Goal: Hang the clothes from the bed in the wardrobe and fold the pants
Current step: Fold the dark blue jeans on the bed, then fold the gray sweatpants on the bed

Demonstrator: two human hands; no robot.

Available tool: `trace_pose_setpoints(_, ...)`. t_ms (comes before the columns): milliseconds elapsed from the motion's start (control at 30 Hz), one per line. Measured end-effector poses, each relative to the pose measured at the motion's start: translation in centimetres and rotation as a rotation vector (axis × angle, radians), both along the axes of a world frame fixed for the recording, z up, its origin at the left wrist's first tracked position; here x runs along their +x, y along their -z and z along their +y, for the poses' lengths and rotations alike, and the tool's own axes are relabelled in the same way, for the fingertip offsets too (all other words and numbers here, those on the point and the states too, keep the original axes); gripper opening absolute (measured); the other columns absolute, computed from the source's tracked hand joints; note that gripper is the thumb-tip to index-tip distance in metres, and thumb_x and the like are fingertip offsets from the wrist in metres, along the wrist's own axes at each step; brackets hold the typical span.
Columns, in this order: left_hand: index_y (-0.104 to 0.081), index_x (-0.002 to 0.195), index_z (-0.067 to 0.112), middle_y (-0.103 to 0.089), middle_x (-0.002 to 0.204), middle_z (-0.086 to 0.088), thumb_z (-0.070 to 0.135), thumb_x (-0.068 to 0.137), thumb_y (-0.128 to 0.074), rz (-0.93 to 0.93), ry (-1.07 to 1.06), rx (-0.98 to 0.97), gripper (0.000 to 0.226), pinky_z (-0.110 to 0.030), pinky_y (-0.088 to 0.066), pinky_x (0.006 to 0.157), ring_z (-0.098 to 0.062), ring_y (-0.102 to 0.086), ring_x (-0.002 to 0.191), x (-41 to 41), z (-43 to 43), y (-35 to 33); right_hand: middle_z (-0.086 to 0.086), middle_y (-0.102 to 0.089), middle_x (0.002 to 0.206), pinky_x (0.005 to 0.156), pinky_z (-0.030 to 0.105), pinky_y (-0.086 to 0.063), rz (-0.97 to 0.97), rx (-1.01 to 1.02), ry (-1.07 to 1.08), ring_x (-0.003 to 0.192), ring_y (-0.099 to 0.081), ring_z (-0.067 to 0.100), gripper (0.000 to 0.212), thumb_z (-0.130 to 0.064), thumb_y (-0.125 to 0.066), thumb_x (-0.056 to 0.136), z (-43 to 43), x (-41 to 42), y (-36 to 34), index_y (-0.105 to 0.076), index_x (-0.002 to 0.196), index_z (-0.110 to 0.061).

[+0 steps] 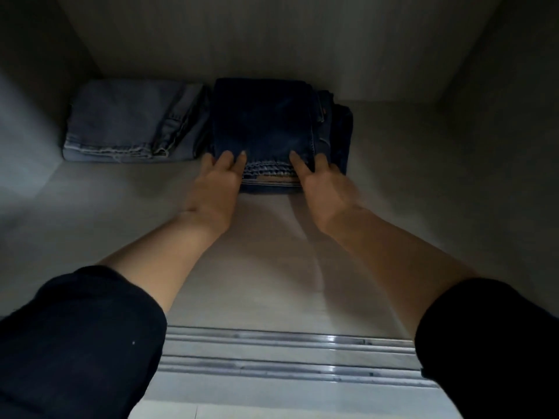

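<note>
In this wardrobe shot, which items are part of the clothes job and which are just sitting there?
Part of the job:
- dark folded jeans, on the wardrobe floor
- left hand and right hand, fingers on the jeans' near corners
- light folded jeans, beside the dark pair, apparently already put away

Just there:
- sliding door tracks
- black sleeves

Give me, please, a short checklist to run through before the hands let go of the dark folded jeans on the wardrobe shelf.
1. Dark jeans folded: ok.
2. Resting flat on the shelf: ok.
3. Beside the light jeans, not on top: ok.
4. Left hand and right hand at the front edge: ok.
5. Pushed fully to the back wall: cannot tell.
6. Clear of the door track: ok.
</note>
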State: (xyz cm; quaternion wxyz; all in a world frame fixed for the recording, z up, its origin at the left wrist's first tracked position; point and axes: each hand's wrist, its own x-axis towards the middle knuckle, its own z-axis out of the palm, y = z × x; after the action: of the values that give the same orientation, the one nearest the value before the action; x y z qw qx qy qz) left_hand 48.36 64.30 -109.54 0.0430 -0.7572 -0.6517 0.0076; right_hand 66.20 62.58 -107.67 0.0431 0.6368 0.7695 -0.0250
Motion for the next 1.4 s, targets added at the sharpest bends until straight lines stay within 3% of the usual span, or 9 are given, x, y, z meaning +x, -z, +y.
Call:
trace_pose_setpoints(133,-0.004,0.153,0.011,-0.026,0.143,-0.014,-0.002,0.093,-0.042,-0.006,-0.008,-0.031,0.072,-0.041,-0.031,0.104,-0.039,-0.029,0.124,0.2,2.2,0.0,0.021,-0.016,0.151,0.105,0.039,-0.037,0.083,-0.027,-0.004,0.137,-0.024,0.035,0.08,0.003,-0.044,0.094,2.2,0.0,1.4,0.008,0.153,-0.01)
trace_pose_setpoints(367,0.009,0.152,0.014,-0.02,0.147,-0.011,0.019,0.091,-0.05,0.018,-0.034,-0.221,0.085,-0.039,-0.026,0.109,-0.035,-0.023,0.13,0.5,2.2,-1.2,0.011,-0.002,0.157,0.118,0.036,-0.018,0.235,-0.192,-0.013,0.144,-0.008,0.03,0.071,-0.014,-0.04,0.099,1.9,0.5,1.5,0.005,0.154,-0.009)
trace_pose_setpoints(467,0.001,0.153,0.019,-0.02,0.152,-0.006,0.021,0.094,-0.045,-0.073,-0.062,-0.244,0.075,-0.042,-0.032,0.108,-0.033,-0.022,0.136,0.6,-1.3,-1.3,0.006,0.003,0.161,0.118,0.033,-0.013,0.376,-0.198,0.011,0.147,-0.006,0.026,0.066,-0.022,-0.039,0.101,-1.1,0.8,1.4,-0.001,0.154,-0.012)
trace_pose_setpoints(667,-0.024,0.15,0.02,-0.033,0.144,-0.01,0.02,0.094,-0.045,-0.231,0.012,-0.232,0.06,-0.043,-0.039,0.101,-0.032,-0.032,0.129,1.4,-8.6,-4.6,0.005,-0.02,0.157,0.114,0.034,-0.027,0.536,-0.164,0.132,0.14,-0.025,0.025,0.069,-0.031,-0.047,0.099,-9.2,1.6,-1.9,-0.01,0.154,-0.015)
trace_pose_setpoints(900,-0.039,0.14,0.018,-0.038,0.139,-0.007,0.022,0.094,-0.045,-0.188,0.111,-0.348,0.047,-0.041,-0.041,0.096,-0.028,-0.037,0.126,5.6,-16.2,-17.9,0.008,-0.035,0.148,0.107,0.04,-0.036,0.519,-0.291,0.275,0.133,-0.032,0.029,0.072,-0.032,-0.052,0.095,-18.1,3.1,-15.1,-0.011,0.153,-0.02)
trace_pose_setpoints(1133,-0.048,0.13,0.02,-0.042,0.133,-0.001,0.021,0.095,-0.042,-0.176,0.204,-0.44,0.036,-0.036,-0.043,0.091,-0.023,-0.04,0.122,9.1,-23.4,-35.0,0.009,-0.036,0.147,0.107,0.041,-0.036,0.513,-0.358,0.4,0.133,-0.033,0.03,0.072,-0.031,-0.052,0.093,-27.3,5.0,-32.0,-0.014,0.153,-0.019)
trace_pose_setpoints(1400,-0.048,0.131,0.022,-0.044,0.135,0.0,0.028,0.099,-0.034,-0.169,0.366,-0.537,0.036,-0.035,-0.037,0.095,-0.023,-0.037,0.124,13.6,-33.2,-54.9,0.009,-0.043,0.139,0.103,0.043,-0.04,0.547,-0.287,0.66,0.129,-0.038,0.031,0.062,-0.034,-0.056,0.092,-40.2,8.9,-52.2,-0.03,0.145,-0.016)
